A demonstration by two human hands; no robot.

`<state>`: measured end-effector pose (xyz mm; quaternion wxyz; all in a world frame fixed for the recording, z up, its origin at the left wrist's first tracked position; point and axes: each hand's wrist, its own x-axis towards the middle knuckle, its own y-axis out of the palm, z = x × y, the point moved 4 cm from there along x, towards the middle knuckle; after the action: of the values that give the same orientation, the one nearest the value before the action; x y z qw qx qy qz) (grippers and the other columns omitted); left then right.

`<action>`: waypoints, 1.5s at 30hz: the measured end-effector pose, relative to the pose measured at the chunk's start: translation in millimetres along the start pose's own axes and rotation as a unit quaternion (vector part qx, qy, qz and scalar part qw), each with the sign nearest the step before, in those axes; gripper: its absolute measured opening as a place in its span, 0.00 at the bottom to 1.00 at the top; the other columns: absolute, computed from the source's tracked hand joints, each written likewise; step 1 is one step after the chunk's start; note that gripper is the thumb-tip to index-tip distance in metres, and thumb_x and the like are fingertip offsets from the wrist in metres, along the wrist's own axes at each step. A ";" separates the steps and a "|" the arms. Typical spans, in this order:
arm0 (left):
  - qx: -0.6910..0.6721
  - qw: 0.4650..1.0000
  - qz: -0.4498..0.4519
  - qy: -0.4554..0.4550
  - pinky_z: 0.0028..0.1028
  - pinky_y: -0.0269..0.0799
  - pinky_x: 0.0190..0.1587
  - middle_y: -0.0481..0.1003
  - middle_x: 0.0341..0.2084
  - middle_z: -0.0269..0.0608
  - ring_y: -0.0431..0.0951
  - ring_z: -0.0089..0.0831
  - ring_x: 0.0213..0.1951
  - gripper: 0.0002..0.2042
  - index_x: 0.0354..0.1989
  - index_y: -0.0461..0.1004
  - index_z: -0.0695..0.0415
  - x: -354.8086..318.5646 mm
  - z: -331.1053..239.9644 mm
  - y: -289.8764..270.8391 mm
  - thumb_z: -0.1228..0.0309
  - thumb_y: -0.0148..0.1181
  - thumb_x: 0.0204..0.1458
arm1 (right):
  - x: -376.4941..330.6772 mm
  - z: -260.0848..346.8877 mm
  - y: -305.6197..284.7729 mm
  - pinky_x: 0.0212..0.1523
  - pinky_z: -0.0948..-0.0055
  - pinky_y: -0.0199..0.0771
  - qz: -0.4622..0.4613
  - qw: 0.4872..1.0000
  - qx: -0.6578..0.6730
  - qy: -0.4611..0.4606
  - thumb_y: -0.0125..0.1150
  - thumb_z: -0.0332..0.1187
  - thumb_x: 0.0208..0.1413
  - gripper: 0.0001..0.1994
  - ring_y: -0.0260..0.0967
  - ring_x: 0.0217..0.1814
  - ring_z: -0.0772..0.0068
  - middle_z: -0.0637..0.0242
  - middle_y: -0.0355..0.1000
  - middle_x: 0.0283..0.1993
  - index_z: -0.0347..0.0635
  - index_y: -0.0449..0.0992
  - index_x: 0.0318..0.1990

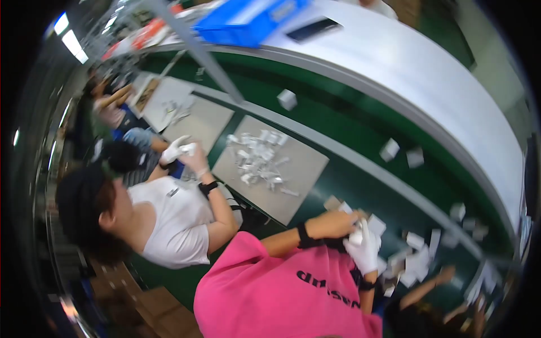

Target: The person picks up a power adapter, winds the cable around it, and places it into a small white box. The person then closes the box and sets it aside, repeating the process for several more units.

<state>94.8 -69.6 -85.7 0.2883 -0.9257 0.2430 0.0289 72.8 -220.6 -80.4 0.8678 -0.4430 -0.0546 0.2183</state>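
Note:
My left hand (332, 224), bare and with a black band at the wrist, is closed, its fingertips meeting my right hand. My right hand (365, 248) wears a white glove and is closed around a small white piece (356, 236). Motion blur and the fingers hide its exact kind, and what my left fingertips pinch. Just beyond my hands lie a white box (376, 225) and a brown cardboard piece (332, 203). To the right of my right hand is a loose pile of white boxes and flat white pieces (417, 263) on the green work surface.
A grey mat (304, 169) to the left carries a heap of small white parts (259, 155). A co-worker in a white shirt (174, 225) works beside it. White boxes (390, 149) lie on the green belt (349, 121). A blue bin (239, 25) stands on the raised white shelf (366, 45).

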 end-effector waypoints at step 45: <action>0.057 0.990 -0.126 -0.040 0.42 0.71 0.38 0.73 0.35 0.52 0.74 0.52 0.38 0.17 0.42 0.63 0.58 29.6 141.6 47.2 0.73 0.61 0.46 | 46.1 -56.8 92.3 0.50 0.62 0.71 0.111 0.859 0.485 0.124 0.62 0.26 0.47 0.34 0.65 0.58 0.57 0.52 0.56 0.65 0.36 0.54 0.62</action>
<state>111.1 -38.6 -233.7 0.3510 -0.9293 0.1140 0.0151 100.1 -196.0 -192.3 0.9426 0.0076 0.2154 0.2552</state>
